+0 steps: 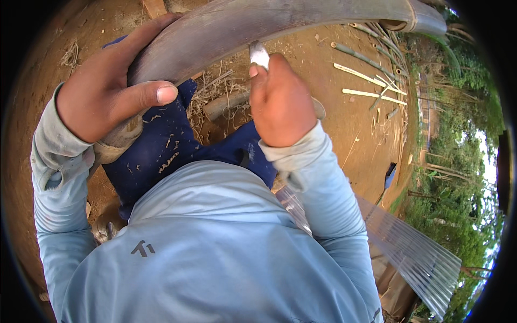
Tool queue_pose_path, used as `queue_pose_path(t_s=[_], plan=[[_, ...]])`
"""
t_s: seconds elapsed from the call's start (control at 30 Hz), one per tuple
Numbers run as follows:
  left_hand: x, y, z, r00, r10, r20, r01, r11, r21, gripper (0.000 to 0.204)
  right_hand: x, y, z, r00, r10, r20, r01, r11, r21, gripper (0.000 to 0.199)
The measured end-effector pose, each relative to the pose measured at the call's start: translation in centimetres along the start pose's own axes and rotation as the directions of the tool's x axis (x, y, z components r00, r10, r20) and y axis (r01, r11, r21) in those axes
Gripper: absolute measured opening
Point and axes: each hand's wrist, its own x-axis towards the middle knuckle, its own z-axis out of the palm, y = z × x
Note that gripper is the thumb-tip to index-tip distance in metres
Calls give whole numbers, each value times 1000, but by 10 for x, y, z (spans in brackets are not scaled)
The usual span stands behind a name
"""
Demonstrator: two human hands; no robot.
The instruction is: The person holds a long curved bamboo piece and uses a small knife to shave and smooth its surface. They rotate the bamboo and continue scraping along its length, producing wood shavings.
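Note:
A thick grey-brown bamboo pole (pixel 215 40) runs across the top of the head view, from my left hand to the upper right. My left hand (pixel 105 91) is wrapped around its near left end, the thumb lying along the lower side. In my closed right hand (pixel 284 105) is a knife (pixel 259 55) with a short, flat metal blade. The blade's tip touches or nearly touches the pole's lower edge; which of the two, I cannot tell. My fingers hide most of its handle.
Between my legs lie a short log (pixel 223 105) and dry fibrous scraps (pixel 215 81). Bamboo poles (pixel 366 58) and pale split strips (pixel 371 96) rest on the dirt ground to the right. Corrugated clear sheeting (pixel 412 245) stands at the lower right, with trees (pixel 458 215) beyond.

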Motion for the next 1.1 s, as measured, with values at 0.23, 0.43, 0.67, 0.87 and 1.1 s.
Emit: queue_pose_path(t_s=[0.23,0.43,0.67,0.87,1.1], plan=[[-3,-6,1,1000,16,-24,-16,999,28,97,8,8,-9,990,120,78,-130,982,137,21],[-4,-6,1,999,41,-30,-40,998,46,97,12,14,-6,993,-94,77,85,990,114,16],[-4,-12,3,990,105,-94,-96,990,103,87,-1,-11,3,994,-28,109,20,997,76,15],[-3,-8,-2,995,103,4,-103,993,52,75,-6,-18,16,998,25,56,-28,998,55,15],[-1,-15,2,977,180,-113,-171,982,83,70,4,-5,17,997,-77,-5,77,986,145,17]])
